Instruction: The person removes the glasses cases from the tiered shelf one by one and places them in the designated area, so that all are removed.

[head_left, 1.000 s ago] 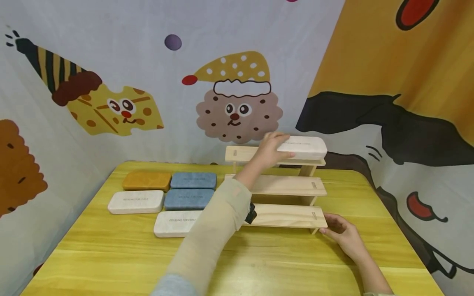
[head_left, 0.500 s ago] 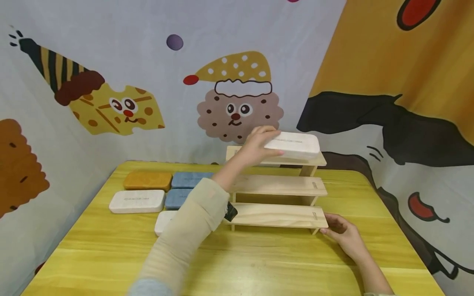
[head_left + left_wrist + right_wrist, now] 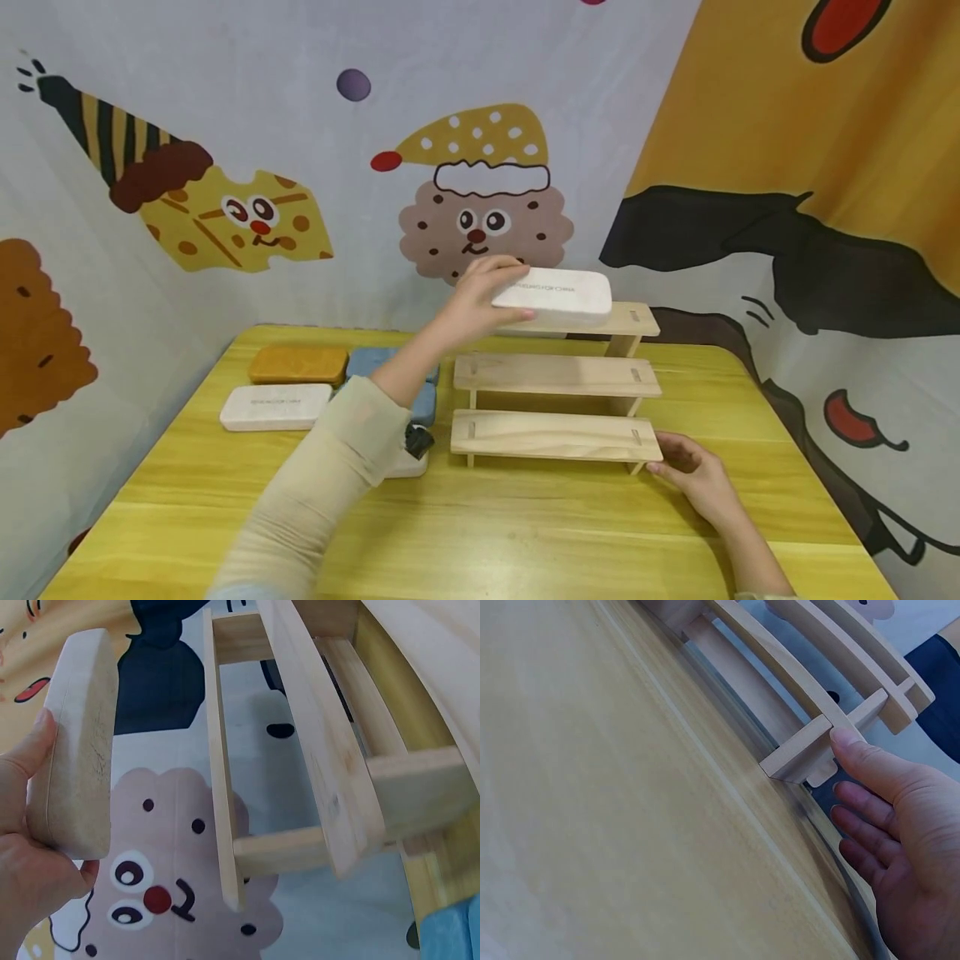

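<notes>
My left hand [image 3: 475, 297] grips the left end of a white glasses case [image 3: 558, 296], thumb in front and fingers over the back. The case overlaps the top board of a three-step wooden display shelf [image 3: 555, 375] in the head view. In the left wrist view the white case [image 3: 75, 750] stands apart from the shelf boards [image 3: 330, 765]. My right hand [image 3: 697, 479] is at the right end of the lowest step. In the right wrist view its thumb [image 3: 862, 757] presses the board's edge, while the other visible fingers curve loosely below.
Left of the shelf lie a mustard case [image 3: 297, 365], a white case [image 3: 275, 407], two blue cases [image 3: 369, 363] and another white case [image 3: 408, 465], partly behind my left sleeve [image 3: 330, 467]. A cartoon-printed cloth [image 3: 300, 100] hangs behind the wooden table [image 3: 510, 533].
My left hand has lifted the white case off the right part of the top board and carried it leftward. My right hand stays at the shelf's lower right end.
</notes>
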Tool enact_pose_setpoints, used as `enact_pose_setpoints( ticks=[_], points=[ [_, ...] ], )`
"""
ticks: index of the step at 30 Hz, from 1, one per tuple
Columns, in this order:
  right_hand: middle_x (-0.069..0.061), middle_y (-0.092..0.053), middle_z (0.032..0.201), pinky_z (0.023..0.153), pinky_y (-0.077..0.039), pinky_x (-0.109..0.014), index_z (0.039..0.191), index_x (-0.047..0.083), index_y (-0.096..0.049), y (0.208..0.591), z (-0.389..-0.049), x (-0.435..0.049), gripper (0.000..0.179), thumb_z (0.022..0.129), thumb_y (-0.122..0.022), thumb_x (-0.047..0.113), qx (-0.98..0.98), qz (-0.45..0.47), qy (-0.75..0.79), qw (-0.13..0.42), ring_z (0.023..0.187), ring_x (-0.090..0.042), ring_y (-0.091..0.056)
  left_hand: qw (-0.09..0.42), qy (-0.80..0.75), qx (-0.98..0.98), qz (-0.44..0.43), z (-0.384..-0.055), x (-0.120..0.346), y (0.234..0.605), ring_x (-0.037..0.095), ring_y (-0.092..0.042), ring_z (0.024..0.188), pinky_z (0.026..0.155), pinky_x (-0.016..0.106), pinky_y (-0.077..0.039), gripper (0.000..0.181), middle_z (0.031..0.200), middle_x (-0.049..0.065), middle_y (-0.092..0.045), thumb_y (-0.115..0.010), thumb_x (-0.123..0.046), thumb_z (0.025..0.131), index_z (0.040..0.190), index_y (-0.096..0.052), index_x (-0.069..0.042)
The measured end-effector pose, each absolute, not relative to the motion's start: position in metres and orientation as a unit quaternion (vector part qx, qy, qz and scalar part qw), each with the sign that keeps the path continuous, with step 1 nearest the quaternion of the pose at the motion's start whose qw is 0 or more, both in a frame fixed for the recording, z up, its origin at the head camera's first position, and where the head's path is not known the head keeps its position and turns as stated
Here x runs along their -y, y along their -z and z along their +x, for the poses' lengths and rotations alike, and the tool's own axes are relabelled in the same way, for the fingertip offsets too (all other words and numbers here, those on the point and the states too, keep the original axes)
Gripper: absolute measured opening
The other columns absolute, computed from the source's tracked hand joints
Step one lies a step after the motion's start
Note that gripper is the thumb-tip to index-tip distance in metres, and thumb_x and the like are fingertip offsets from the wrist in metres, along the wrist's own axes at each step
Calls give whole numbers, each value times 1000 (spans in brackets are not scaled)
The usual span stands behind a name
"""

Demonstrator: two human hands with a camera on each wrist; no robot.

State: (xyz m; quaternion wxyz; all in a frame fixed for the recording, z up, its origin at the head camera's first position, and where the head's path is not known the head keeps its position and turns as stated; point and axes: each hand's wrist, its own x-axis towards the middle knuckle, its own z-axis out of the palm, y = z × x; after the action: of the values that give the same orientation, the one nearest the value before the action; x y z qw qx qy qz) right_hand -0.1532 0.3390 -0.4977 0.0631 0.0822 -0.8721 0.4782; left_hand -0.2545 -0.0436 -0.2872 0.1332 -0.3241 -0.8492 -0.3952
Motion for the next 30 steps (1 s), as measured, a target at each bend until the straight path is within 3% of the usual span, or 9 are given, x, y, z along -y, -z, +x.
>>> enact_pose_setpoints(
  ticks=[15,30],
  points=[
    [-15,-63,113,80,-47,-17,122,-2,-59,497,-153,-338,46,84,-76,16,870,87,-481,68,96,-3,-58,166,417,831,-330,-224,90,292,20,-36,126,104,41,-32,63,132,5,-51,-83,-20,76,132,-59,-4],
    [-15,-63,114,79,-47,-17,123,-1,-59,498,-154,-339,47,84,-76,18,874,79,-476,61,95,-2,-58,149,436,836,-298,-192,138,299,22,-35,128,105,45,-33,64,135,5,-49,-83,-13,74,133,-58,-4]
  ],
)
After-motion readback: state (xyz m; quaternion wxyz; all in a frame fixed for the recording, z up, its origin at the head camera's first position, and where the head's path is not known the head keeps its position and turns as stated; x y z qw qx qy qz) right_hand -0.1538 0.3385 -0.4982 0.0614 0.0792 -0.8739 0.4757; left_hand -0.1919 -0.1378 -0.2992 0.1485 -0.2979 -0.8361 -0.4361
